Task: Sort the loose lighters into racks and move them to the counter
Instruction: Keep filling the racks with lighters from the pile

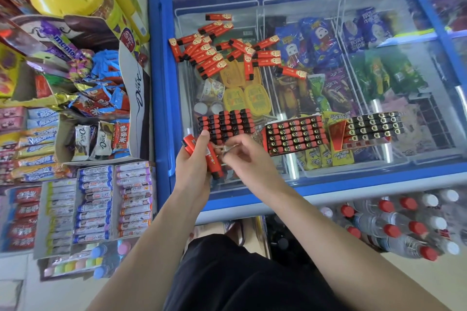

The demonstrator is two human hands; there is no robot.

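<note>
Lighters [211, 156] bunched in left grip [193, 159], clasped; right grip [241, 151] fingers curled beside them, contents unclear.

Loose lighters [222, 48] at 12 o'clock were red with black ends and gold cartoon faces. The racks were red: the left rack [225, 124] showed black caps, the middle rack [294, 136] and right rack [373, 125] gold-ringed black bases. The freezer [161, 98] frame was blue. At 4 o'clock the water bottles [394, 225] had red and white caps. At 9 o'clock the chocolate bars [102, 140] were white and brown.
</note>
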